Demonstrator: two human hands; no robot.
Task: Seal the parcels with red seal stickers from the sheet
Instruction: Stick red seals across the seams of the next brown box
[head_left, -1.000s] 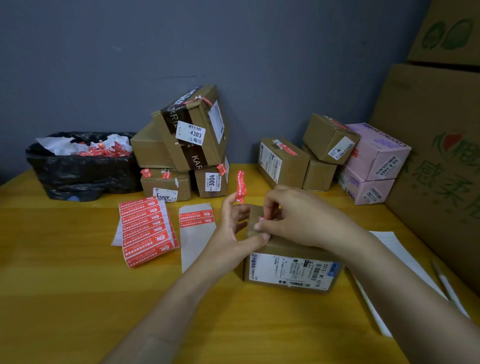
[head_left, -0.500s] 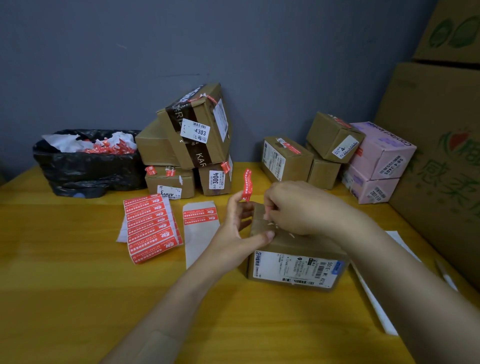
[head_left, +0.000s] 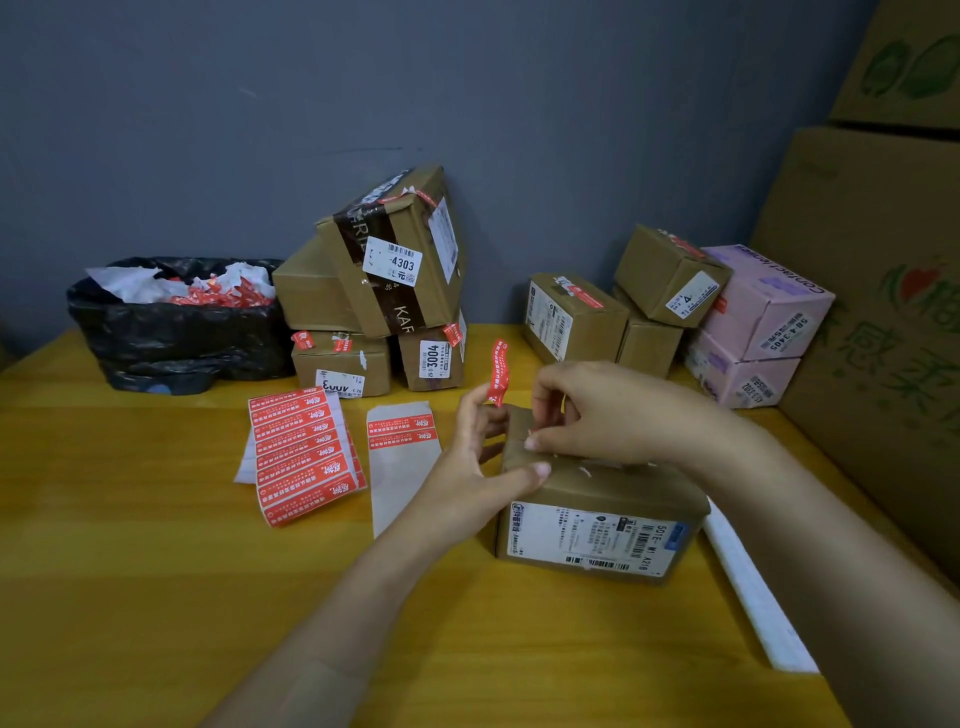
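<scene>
A brown parcel (head_left: 597, 514) with a white shipping label lies on the yellow table (head_left: 156, 571) in front of me. My left hand (head_left: 467, 467) rests its thumb on the parcel's top left corner, and a peeled red seal sticker (head_left: 498, 371) stands upright from its fingertips. My right hand (head_left: 613, 410) sits on the parcel's top, with its fingers pinched at the flap seam. A stack of red sticker sheets (head_left: 304, 454) lies to the left. Beside it is a backing sheet (head_left: 402, 457) with two stickers left.
Stacked brown parcels (head_left: 395, 280) stand at the back centre. More brown parcels (head_left: 623, 312) and pink boxes (head_left: 758, 322) stand at the back right. A black bag of peeled scraps (head_left: 176, 322) sits back left. Large cartons (head_left: 883, 312) wall the right. White paper (head_left: 753, 597) lies right of the parcel.
The view has shifted slightly. Both hands stay on the parcel, the right fingers working at the flap; the sticker stays upright on the left fingertips.
</scene>
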